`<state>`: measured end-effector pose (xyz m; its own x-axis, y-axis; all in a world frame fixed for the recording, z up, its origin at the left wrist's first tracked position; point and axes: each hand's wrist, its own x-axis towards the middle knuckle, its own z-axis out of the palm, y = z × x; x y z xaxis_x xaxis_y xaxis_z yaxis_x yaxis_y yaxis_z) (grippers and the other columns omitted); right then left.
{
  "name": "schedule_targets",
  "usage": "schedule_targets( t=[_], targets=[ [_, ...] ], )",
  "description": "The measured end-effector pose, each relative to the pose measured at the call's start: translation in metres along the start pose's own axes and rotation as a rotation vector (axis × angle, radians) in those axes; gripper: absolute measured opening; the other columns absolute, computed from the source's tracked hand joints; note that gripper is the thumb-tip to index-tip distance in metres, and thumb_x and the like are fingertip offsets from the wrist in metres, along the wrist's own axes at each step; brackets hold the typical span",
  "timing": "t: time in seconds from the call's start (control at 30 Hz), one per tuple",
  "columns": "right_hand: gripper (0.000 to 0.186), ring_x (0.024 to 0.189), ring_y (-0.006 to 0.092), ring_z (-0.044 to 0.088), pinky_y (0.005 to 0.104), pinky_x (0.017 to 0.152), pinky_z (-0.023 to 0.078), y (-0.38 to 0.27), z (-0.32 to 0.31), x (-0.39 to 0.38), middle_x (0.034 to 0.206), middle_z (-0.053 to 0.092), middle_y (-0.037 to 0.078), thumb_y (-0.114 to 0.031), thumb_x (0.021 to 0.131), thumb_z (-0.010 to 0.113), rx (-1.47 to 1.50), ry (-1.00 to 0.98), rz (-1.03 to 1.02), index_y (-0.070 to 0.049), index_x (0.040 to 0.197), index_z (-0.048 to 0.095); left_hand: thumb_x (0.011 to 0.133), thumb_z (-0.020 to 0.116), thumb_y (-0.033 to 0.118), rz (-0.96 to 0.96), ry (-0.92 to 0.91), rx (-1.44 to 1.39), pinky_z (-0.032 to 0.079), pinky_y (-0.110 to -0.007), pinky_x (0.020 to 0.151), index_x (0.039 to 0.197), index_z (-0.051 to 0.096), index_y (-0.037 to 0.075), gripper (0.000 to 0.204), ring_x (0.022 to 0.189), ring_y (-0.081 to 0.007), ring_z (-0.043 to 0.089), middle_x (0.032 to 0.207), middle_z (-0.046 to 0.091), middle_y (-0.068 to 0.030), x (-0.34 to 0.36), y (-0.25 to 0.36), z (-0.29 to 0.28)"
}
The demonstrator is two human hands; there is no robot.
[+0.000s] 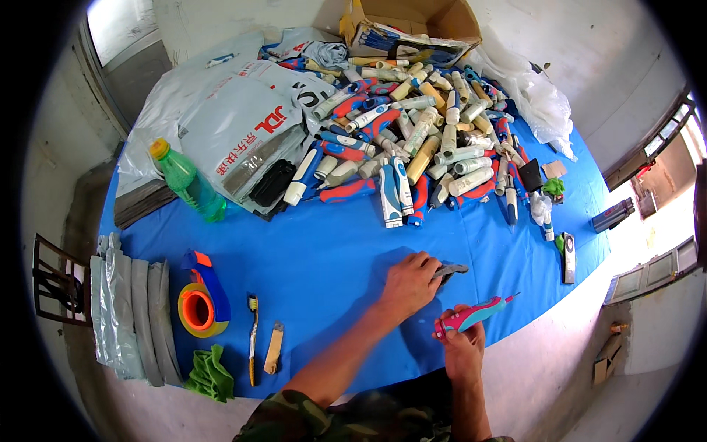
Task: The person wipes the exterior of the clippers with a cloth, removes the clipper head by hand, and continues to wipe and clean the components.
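My right hand [464,352] is closed round a pink and teal electric toothbrush handle [476,315], its thin metal shaft pointing up and to the right. It is held near the table's front edge. Just left of it and farther in, my left hand [409,286] is closed on a grey cloth [451,271], whose end sticks out past the fingers. The cloth and the toothbrush handle are apart. Beyond both hands lies a big heap of used toothbrush handles [423,155], mostly white, blue and red.
On the left stand a green bottle [188,180], a tape dispenser [202,298] and folded grey bags [147,317]. Near the front edge lie a toothbrush [253,339], a small scraper [274,348] and a green cloth [210,374]. Behind the heap is a cardboard box [442,18].
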<state>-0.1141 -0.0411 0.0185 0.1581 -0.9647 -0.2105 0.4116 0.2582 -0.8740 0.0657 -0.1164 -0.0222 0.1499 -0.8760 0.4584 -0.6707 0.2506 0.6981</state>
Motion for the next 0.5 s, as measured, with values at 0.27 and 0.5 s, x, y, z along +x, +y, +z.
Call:
schedule_targets(
  t=[0.27, 0.5],
  targets=[
    [0.041, 0.102, 0.0286, 0.073, 0.0407, 0.087, 0.061, 0.009, -0.003, -0.018, 0.118, 0.071, 0.016, -0.007, 0.097, 0.069, -0.064, 0.033, 0.034, 0.002, 0.136, 0.059, 0.086, 0.081, 0.015, 0.0, -0.009, -0.016, 0.059, -0.045, 0.074, 0.101, 0.074, 0.009, 0.017, 0.09, -0.0324, 0.071, 0.097, 0.069, -0.008, -0.001, 0.0, 0.004],
    [0.046, 0.101, 0.022, 0.073, 0.0377, 0.087, 0.063, 0.015, 0.001, -0.026, 0.116, 0.072, 0.014, 0.0, 0.097, 0.073, -0.199, 0.057, -0.018, 0.004, 0.139, 0.058, 0.087, 0.081, 0.016, 0.006, -0.018, 0.023, 0.059, -0.045, 0.076, 0.103, 0.073, 0.009, 0.019, 0.092, -0.0321, 0.071, 0.1, 0.069, -0.0076, 0.0, 0.0, 0.0]
  ],
)
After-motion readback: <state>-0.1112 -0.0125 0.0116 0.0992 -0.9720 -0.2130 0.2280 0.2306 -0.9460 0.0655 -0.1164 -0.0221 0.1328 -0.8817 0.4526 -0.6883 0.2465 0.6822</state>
